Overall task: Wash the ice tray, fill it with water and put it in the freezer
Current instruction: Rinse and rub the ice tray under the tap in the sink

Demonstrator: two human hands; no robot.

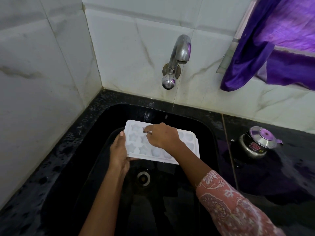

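Mid-frame, over the glossy black sink (196, 116), your left hand (119, 154) grips the white plastic ice tray (136, 143) with star-shaped moulds by its edge; your right hand's (162, 135) curled fingers rub inside a cell.

A person holds a white ice tray (144, 149) over a black sink (95, 167), above the drain (143, 178). The left hand (119, 154) grips the tray's left end, thumb on top, while the bent fingers (148, 128) of the right hand (162, 137) touch its star-shaped moulds. A steel tap (177, 60) juts from the tiled wall. A lidded steel pot (255, 143) stands on the wet counter (272, 176) beneath a hanging purple cloth (272, 48).
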